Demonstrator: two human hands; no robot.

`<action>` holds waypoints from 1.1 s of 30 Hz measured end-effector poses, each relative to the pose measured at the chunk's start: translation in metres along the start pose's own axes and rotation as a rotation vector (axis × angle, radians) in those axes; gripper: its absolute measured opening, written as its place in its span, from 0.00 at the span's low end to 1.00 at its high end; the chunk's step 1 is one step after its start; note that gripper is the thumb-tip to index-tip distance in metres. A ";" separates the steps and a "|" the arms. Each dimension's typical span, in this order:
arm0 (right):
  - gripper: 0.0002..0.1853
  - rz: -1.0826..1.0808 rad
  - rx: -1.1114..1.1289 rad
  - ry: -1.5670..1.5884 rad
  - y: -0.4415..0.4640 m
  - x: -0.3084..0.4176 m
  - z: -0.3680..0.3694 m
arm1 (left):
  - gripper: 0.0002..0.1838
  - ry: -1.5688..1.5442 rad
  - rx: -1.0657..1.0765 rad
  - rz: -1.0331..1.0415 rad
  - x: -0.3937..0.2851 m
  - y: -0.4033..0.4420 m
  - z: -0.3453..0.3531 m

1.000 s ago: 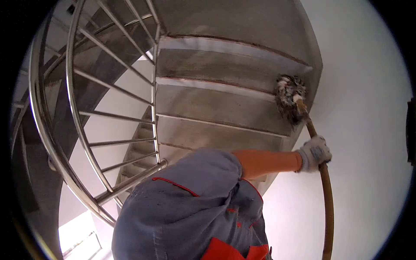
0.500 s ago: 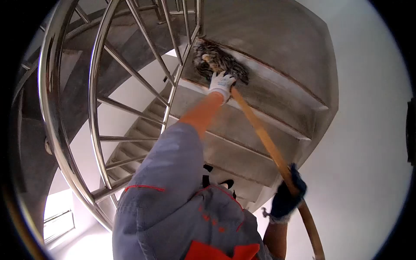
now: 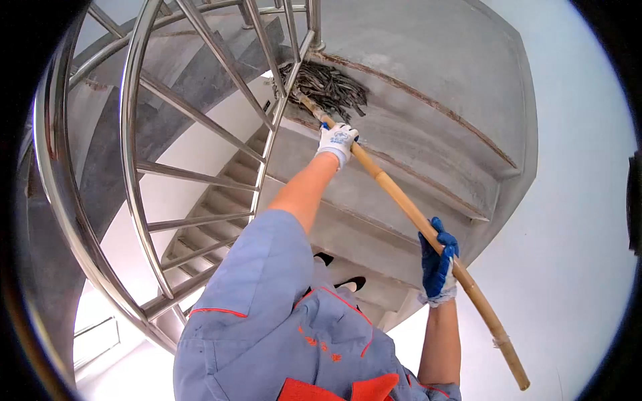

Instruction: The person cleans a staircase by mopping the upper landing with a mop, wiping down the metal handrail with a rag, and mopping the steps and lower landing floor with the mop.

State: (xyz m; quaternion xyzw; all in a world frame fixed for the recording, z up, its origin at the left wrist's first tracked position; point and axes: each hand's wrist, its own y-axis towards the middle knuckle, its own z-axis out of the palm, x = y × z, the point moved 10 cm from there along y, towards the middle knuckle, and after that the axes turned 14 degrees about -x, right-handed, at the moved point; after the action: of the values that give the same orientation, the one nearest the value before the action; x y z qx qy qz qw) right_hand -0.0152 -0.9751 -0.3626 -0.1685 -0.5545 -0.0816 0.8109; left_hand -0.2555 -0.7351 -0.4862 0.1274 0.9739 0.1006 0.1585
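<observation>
Mop (image 3: pixel 333 88), dk strands on step (image 3: pixel 435 164), bamboo hndl (image 3: pixel 393 190) diag.

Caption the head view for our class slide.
Left hand and right hand, gloved, hold a mop on stairs beside a metal railing.

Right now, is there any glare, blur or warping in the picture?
Head view: glare streaks the metal handrail; head view: the bright opening at lower left is washed out; head view: the mop handle looks bowed, perhaps lens distortion; head view: left hand and right hand look fairly sharp.

Mop handle (image 3: pixel 394 191) in gloved fingers (image 3: pixel 447 239)
</observation>
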 end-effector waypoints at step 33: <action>0.20 -0.789 -1.275 -0.733 -0.375 0.323 -0.269 | 0.07 -0.843 0.173 0.764 -0.673 -0.194 -0.017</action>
State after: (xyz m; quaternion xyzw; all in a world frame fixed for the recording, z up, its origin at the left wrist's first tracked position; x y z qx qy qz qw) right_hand 0.2192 -1.4040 -0.0830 -0.4045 -0.6492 -0.5977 0.2402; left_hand 0.3140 -1.1098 -0.3263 0.5120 0.7162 0.0110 0.4742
